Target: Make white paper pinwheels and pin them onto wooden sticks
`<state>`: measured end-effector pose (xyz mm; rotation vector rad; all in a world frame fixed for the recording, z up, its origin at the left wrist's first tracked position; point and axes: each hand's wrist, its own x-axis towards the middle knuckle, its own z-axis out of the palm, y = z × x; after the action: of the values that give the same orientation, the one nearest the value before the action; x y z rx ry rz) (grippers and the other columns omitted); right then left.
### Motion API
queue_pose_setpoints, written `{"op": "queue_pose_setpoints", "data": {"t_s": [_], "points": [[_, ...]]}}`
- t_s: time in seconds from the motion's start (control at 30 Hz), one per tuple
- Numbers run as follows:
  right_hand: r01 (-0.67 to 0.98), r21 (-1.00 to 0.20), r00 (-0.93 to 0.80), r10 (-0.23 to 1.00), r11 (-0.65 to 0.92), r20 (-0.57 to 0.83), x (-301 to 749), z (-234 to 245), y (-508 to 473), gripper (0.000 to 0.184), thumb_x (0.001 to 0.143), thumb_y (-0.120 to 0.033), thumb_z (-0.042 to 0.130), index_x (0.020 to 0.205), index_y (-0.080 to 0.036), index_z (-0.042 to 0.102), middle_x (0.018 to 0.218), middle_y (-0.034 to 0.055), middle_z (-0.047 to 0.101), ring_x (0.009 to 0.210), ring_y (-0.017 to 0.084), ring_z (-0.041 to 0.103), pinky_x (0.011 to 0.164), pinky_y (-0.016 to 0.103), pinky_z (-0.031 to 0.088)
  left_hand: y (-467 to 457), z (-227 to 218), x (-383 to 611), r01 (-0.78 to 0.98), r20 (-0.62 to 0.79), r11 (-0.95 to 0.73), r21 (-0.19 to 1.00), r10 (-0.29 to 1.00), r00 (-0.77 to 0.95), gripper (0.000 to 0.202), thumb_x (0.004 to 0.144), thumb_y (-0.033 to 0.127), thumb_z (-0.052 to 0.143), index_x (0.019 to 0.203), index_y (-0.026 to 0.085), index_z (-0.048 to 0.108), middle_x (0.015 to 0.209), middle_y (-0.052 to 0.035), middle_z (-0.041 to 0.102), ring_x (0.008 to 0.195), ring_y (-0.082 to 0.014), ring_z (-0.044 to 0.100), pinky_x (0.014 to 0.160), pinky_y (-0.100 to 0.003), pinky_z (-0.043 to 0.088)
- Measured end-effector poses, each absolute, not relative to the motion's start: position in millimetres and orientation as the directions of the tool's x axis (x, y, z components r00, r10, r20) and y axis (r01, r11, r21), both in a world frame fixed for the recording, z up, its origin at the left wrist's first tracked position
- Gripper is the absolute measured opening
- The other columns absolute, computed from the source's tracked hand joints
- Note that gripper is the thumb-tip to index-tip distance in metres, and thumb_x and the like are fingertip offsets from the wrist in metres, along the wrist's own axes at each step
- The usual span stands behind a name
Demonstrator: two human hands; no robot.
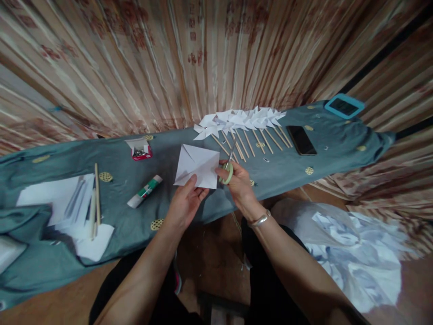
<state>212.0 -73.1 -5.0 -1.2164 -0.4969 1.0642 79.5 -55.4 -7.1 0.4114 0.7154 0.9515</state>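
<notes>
My left hand (187, 201) grips a square sheet of white paper (202, 161) by its near edge, thumb on top. Slits run in from corners of the sheet. In my right hand (239, 180) is a pair of scissors (230, 168) with pale green handles, blades pointing up and away. The fingertips of that hand also touch the sheet's right edge. Behind the scissors lies a row of paper pinwheels (237, 119) on wooden sticks (248, 142), heads toward the curtain.
A glue box (145, 191) and a red box of metal pins (140, 151) lie left of the sheet. Further left are paper sheets (56, 194) with sticks (97, 194). A phone (301, 140) and a blue-framed device (344, 106) lie right. A bag of paper scraps (358, 253) stands below.
</notes>
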Motion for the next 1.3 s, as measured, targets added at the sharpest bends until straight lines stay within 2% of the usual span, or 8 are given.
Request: {"op": "queue_pose_setpoints", "data": {"t_s": [0.17,0.37,0.47,0.57,0.7,0.8,1.0,1.3], "points": [[-0.357,-0.934,0.418,0.89,-0.026,-0.185,202,-5,-70,0.042,0.049,-0.036,0.083,0.081,-0.021,0.061,0.06,-0.0073,0.056,0.054,0.009,0.048,0.052,0.024,0.04,-50,-9,82,-0.623,-0.335,0.415,0.663,0.909,0.249,0.037,0.074,0.025,0.075,0.108,0.021,0.062,0.105,-0.0039,0.072,0.093,-0.0176,0.068,0.071,-0.024,0.054],[-0.283,-0.958,0.352,0.923,-0.054,-0.156,196,-2,-77,0.039,0.055,-0.044,0.082,0.079,-0.02,0.062,0.06,-0.0045,0.06,0.054,0.01,0.053,0.051,0.023,0.042,-44,-11,70,-0.637,-0.345,0.375,0.674,0.922,0.178,0.031,0.078,0.022,0.07,0.107,0.018,0.063,0.106,-0.0054,0.071,0.086,-0.0163,0.068,0.073,-0.025,0.056],[-0.194,-0.977,0.238,0.962,-0.087,-0.133,197,2,-86,0.037,0.064,-0.051,0.077,0.081,-0.019,0.066,0.065,-0.0008,0.064,0.056,0.01,0.056,0.051,0.023,0.043,-37,-11,60,-0.644,-0.344,0.351,0.68,0.928,0.143,0.029,0.079,0.022,0.068,0.107,0.018,0.063,0.105,-0.005,0.071,0.084,-0.0149,0.067,0.073,-0.025,0.055],[-0.132,-0.975,0.06,0.98,-0.181,-0.19,199,3,-96,0.043,0.065,-0.054,0.077,0.088,-0.019,0.068,0.068,0.0012,0.067,0.059,0.011,0.057,0.053,0.024,0.045,-29,-9,50,-0.656,-0.339,0.314,0.686,0.936,0.094,0.025,0.08,0.022,0.068,0.104,0.017,0.064,0.102,-0.0045,0.072,0.082,-0.0144,0.067,0.073,-0.025,0.055],[-0.029,-0.963,-0.166,0.951,-0.269,-0.261,203,-3,-108,0.044,0.067,-0.052,0.077,0.094,-0.018,0.07,0.071,0.0017,0.066,0.059,0.012,0.056,0.052,0.024,0.044,-22,-5,38,-0.656,-0.345,0.276,0.702,0.938,0.026,0.022,0.08,0.021,0.068,0.101,0.017,0.063,0.095,-0.0036,0.072,0.077,-0.0134,0.066,0.074,-0.026,0.054],[0.03,-0.961,-0.253,0.928,-0.274,-0.273,204,-9,-113,0.042,0.07,-0.051,0.076,0.095,-0.017,0.071,0.072,0.0019,0.065,0.06,0.012,0.055,0.053,0.025,0.045,-22,-3,35,-0.646,-0.346,0.277,0.711,0.938,0.022,0.022,0.08,0.023,0.068,0.1,0.017,0.063,0.091,-0.0033,0.071,0.075,-0.0138,0.065,0.076,-0.028,0.054],[0.072,-0.945,-0.303,0.896,-0.319,-0.325,201,-10,-113,0.049,0.069,-0.053,0.075,0.097,-0.013,0.07,0.071,0.0019,0.061,0.06,0.01,0.052,0.053,0.024,0.043,-25,-2,40,-0.651,-0.378,0.316,0.69,0.925,0.048,0.018,0.083,0.021,0.063,0.101,0.017,0.062,0.082,-0.001,0.07,0.07,-0.012,0.063,0.069,-0.025,0.052],[0.042,-0.936,-0.281,0.895,-0.348,-0.345,200,-17,-113,0.049,0.068,-0.053,0.076,0.097,-0.014,0.07,0.069,0.0018,0.061,0.06,0.01,0.053,0.051,0.023,0.042,-29,-4,44,-0.626,-0.392,0.356,0.693,0.916,0.087,0.008,0.086,0.025,0.062,0.085,0.017,0.063,0.072,0.0015,0.065,0.057,-0.0089,0.057,0.051,-0.021,0.04]]}}
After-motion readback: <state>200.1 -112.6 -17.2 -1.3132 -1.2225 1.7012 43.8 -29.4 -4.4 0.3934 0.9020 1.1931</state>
